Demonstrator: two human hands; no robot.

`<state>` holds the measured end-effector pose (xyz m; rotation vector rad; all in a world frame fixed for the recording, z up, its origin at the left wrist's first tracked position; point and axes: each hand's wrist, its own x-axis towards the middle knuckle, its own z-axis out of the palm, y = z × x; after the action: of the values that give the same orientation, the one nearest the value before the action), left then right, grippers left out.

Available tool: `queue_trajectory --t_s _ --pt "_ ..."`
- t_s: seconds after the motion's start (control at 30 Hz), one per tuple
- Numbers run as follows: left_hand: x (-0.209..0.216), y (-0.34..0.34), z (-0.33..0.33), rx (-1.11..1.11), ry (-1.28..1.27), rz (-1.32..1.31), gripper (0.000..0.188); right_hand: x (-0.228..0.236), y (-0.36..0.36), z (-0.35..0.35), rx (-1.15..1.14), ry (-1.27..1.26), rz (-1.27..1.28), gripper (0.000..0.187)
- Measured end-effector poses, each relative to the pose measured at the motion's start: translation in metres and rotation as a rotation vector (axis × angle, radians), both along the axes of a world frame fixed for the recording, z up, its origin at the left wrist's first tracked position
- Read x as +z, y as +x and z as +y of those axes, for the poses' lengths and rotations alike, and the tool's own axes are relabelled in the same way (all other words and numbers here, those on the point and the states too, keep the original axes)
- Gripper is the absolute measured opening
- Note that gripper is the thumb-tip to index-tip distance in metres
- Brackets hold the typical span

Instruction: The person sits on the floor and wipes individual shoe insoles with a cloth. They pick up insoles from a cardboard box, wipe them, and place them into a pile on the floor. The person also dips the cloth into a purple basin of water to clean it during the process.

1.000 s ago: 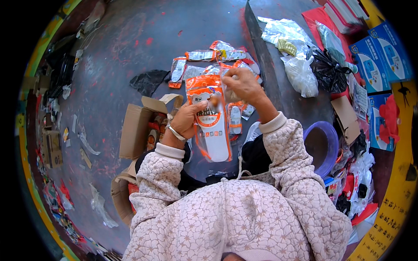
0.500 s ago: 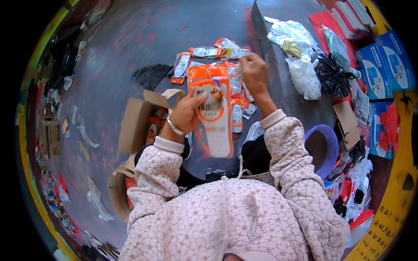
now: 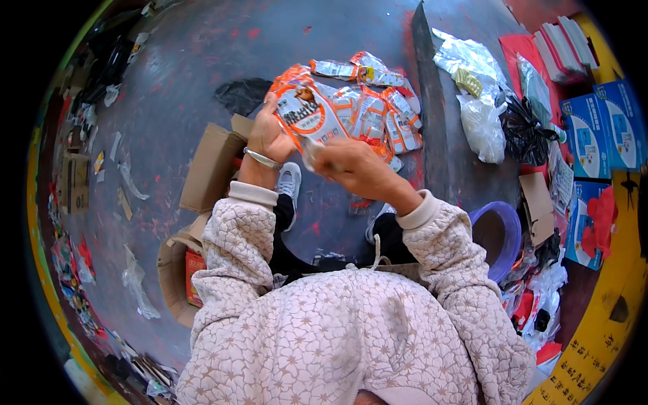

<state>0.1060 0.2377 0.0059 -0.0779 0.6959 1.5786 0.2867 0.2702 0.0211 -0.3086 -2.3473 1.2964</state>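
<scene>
My left hand (image 3: pixel 268 135), with a silver bangle on the wrist, grips the left edge of an orange and white snack packet (image 3: pixel 305 115) held up in front of me. My right hand (image 3: pixel 347 167) pinches the packet's lower right corner, where clear plastic shows. Just beyond the packet lies a pile of similar orange packets (image 3: pixel 378 115) on the grey floor. My patterned pink sleeves come in from below.
An open cardboard box (image 3: pixel 209 169) stands to my left, another box (image 3: pixel 179 270) nearer me. A dark raised strip (image 3: pixel 432 121) runs on the right, with clear and black plastic bags (image 3: pixel 482 115), blue boxes (image 3: pixel 607 128) and a purple basin (image 3: pixel 496 236) beyond it.
The packet has swung from upright to tilted left and higher. My right hand dropped from its top edge to its lower corner; my left hand shifted up along its left side.
</scene>
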Motion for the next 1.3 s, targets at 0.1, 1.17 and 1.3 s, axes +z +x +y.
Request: queue_trajectory --t_s 0.1,1.17,1.3 --pt "0.012 -0.014 0.003 0.226 -0.028 0.032 0.052 -0.041 0.037 0.031 -0.258 -0.093 -0.298 0.012" --pt "-0.008 0.029 -0.007 -0.326 -0.009 0.445 0.031 -0.008 0.010 0.045 -0.554 -1.320 0.171 0.021" --pt "-0.007 0.010 -0.007 -0.238 0.015 0.147 0.042 -0.008 0.015 0.047 -0.538 -1.101 0.194 0.021"
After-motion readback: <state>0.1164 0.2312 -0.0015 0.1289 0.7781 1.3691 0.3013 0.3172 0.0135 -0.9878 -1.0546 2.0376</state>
